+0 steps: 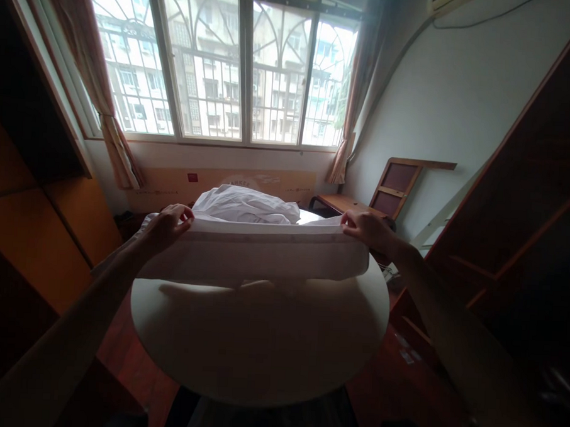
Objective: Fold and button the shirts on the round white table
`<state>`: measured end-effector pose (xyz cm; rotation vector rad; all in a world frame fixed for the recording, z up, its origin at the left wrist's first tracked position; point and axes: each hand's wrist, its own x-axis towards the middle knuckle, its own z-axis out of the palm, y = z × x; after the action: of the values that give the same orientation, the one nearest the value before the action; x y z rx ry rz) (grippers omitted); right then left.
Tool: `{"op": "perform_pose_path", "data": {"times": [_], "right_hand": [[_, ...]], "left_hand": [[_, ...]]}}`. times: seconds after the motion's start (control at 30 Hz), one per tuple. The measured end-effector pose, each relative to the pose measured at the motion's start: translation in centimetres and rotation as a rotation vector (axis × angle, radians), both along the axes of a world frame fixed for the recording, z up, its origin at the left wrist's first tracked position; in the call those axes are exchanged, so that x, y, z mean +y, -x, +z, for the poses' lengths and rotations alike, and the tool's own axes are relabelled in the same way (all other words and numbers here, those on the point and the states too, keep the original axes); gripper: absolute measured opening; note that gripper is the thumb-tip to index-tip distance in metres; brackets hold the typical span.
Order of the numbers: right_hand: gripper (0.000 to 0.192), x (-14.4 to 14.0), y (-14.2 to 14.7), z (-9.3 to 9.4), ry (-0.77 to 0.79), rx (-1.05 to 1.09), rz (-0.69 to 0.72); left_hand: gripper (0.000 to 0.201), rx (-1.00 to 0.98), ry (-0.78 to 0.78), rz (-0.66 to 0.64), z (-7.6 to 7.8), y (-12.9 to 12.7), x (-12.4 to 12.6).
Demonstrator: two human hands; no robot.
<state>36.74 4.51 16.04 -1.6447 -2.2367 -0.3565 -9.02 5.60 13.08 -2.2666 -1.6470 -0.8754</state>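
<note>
A white cloth (259,256) is stretched between my two hands above the far half of a round white table (260,338). My left hand (169,223) pinches its upper edge near the left end, fingers closed. At the other end, my right hand (367,231) grips the same edge between thumb and fingers. The front part hangs down as a flat band with a seam line. Behind it the rest of the white fabric (245,202) lies bunched in a heap. Whether the cloth is a garment or a sheet I cannot tell.
Beyond the table stand a long printed cardboard panel (163,180) and a barred window (206,65) with tied curtains (113,137). A wooden chair (393,183) is at the back right. Orange cabinets (33,234) line the left; a dark wooden panel (511,229) leans on the right.
</note>
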Motion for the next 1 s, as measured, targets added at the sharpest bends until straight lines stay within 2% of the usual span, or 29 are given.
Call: {"op": "perform_pose_path", "data": {"times": [0.2, 0.33, 0.47, 0.63, 0.8, 0.9, 1.0], "right_hand": [[0.017, -0.8, -0.5, 2.5, -0.081, 0.002, -0.033], [0.019, -1.0, -0.6, 4.0, -0.135, -0.012, -0.052], [0.022, -1.3, -0.7, 5.0, -0.233, 0.013, -0.11], [0.021, -1.6, -0.5, 5.0, -0.275, 0.04, -0.116], [0.02, -1.7, -0.3, 4.7, -0.301, 0.047, -0.122], [0.019, -1.6, -0.5, 4.5, -0.257, 0.008, -0.124], [0.019, -1.4, -0.8, 3.9, -0.216, -0.01, -0.134]], "left_hand": [[0.016, 0.029, -0.066, -0.012, 3.4, -0.6, -0.1], [0.019, 0.032, -0.085, -0.005, 5.6, -0.9, -1.0], [0.024, 0.003, -0.134, -0.05, 6.9, -0.7, -1.6], [0.026, 0.0, -0.14, -0.073, 7.3, -0.6, -2.0], [0.031, -0.114, -0.13, -0.094, 7.1, -1.5, -2.5], [0.026, -0.042, -0.072, -0.078, 6.4, -2.2, -2.2], [0.024, -0.048, -0.084, -0.044, 5.0, -2.3, -1.6]]}}
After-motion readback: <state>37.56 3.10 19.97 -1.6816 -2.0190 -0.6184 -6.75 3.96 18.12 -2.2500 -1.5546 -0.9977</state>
